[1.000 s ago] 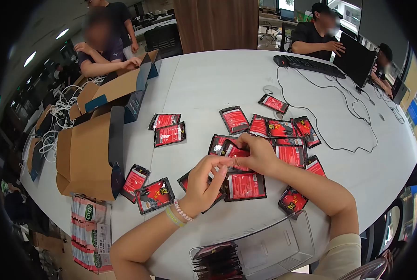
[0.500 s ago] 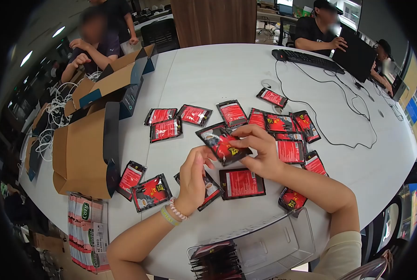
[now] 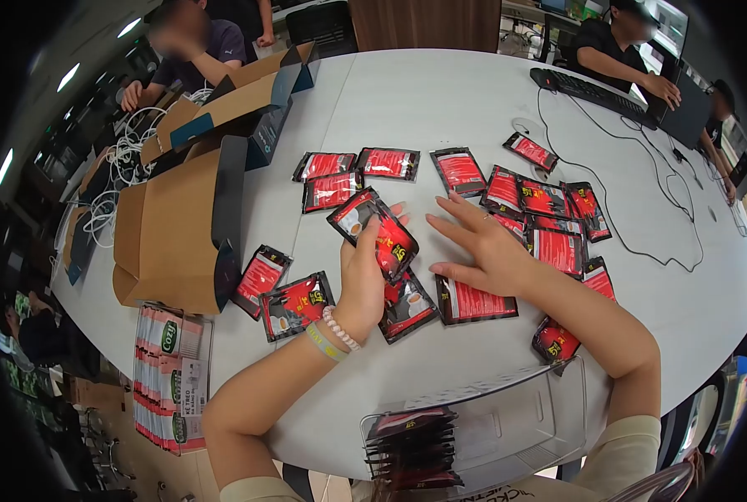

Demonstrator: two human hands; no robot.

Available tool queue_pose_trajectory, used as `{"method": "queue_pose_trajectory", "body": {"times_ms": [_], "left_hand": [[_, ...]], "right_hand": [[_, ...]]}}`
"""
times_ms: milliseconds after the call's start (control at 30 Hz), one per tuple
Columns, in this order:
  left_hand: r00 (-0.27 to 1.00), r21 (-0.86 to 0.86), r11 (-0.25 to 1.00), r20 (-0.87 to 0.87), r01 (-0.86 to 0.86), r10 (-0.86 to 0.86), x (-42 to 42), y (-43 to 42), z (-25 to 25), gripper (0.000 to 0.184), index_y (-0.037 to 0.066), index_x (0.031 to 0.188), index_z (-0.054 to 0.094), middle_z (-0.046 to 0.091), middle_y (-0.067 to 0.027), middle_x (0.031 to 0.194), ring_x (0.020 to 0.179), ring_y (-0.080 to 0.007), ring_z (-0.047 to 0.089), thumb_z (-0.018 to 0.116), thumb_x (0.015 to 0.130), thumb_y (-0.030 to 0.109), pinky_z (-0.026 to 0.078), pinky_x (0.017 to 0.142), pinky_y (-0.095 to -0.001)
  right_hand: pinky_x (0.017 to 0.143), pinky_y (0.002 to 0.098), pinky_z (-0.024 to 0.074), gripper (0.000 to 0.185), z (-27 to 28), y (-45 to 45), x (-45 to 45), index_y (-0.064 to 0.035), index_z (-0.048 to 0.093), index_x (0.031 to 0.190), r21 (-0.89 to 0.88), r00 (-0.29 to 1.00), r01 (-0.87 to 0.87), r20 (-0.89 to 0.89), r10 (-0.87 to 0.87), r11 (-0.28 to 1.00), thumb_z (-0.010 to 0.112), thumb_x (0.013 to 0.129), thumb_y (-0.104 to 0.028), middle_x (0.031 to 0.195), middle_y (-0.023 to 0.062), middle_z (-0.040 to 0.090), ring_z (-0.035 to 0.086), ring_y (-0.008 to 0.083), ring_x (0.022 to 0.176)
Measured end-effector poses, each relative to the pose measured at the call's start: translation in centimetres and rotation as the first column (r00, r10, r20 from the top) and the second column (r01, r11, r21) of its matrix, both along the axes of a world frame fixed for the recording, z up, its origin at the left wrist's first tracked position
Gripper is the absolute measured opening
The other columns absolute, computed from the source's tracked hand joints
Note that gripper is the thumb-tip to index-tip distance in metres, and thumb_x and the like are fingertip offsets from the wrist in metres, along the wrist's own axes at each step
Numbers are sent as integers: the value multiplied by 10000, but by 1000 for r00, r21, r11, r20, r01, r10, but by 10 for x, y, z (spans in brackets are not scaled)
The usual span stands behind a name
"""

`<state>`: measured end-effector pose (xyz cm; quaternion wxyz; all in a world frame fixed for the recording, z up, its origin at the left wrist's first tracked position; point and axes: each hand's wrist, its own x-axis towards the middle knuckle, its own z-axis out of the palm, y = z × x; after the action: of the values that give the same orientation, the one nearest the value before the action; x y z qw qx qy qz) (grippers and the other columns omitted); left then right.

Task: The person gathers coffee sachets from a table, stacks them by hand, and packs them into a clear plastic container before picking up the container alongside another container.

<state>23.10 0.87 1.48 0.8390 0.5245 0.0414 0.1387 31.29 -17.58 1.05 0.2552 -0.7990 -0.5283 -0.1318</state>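
Holding 1 packet, the left hand is near the wide-open right hand; some packets fill part of the clear tray, many lie loose on the worktop.

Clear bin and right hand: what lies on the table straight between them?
One red-and-black packet, its upper edge partly under the right hand, then bare white tabletop up to the clear bin, as the head view shows.

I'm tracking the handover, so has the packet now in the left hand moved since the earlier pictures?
Yes: the held packet has moved left, closer to the open cardboard box, passing from the right hand to the left hand.
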Motion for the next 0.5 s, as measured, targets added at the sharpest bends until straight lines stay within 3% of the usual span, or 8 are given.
{"method": "queue_pose_trajectory", "body": {"times_ms": [133,200,267,300,400,433,467,500], "left_hand": [[998,-34,999,-59,-12,10,0,2,1,339,0,1270,432,573,-150,1245,1153,-231,563,459,969,154,514,890,-363],[997,-13,999,-63,46,-47,-2,0,3,304,-45,1185,528,610,-125,1180,1095,-193,599,483,958,151,526,836,-302],[997,-51,997,-57,56,-59,-1,0,3,290,-43,1175,541,616,-123,1166,1079,-192,611,502,951,137,536,808,-294],[993,-43,995,-72,86,-89,-1,0,2,308,-24,1219,492,600,-138,1199,1113,-217,594,502,950,127,536,827,-319],[987,-16,992,-99,126,-127,0,2,2,348,-9,1265,445,587,-155,1228,1148,-244,578,513,943,105,539,846,-345],[988,-30,992,-96,121,-123,0,1,4,347,-10,1263,444,589,-156,1224,1145,-244,579,513,943,103,541,844,-346],[988,-42,992,-92,117,-121,0,1,6,346,-11,1262,444,591,-156,1220,1143,-244,580,514,943,102,542,843,-348],[988,-58,991,-95,118,-123,1,1,6,348,-6,1266,442,594,-158,1212,1139,-247,582,515,942,99,544,840,-351]], "right_hand": [[994,473,399,501,-4,-2,8,10,587,1177,10,996,81,-29,-80,997,641,851,-367,1277,271,495,442,440,1245],[955,461,425,454,-1,-3,15,8,603,1142,49,994,107,-22,-106,993,651,843,-329,1237,258,529,487,416,1201],[930,449,441,444,10,-5,27,7,604,1138,102,959,227,-197,-204,969,672,824,-299,1207,235,561,517,379,1166],[905,440,454,440,6,-5,40,6,609,1123,166,973,232,-37,-229,959,694,800,-278,1161,215,591,548,349,1110],[924,445,439,457,5,0,60,12,607,1112,171,940,284,145,-309,944,697,792,-301,1158,221,586,554,350,1091],[956,454,413,477,-2,3,67,8,605,1112,179,924,264,234,-301,948,699,778,-319,997,217,636,608,331,953],[956,454,413,477,-5,1,71,8,605,1112,189,926,262,226,-301,946,699,778,-319,997,217,636,608,331,953],[965,454,405,484,6,1,66,4,603,1120,40,936,328,121,-330,944,696,770,-317,893,197,644,620,323,876]]}}
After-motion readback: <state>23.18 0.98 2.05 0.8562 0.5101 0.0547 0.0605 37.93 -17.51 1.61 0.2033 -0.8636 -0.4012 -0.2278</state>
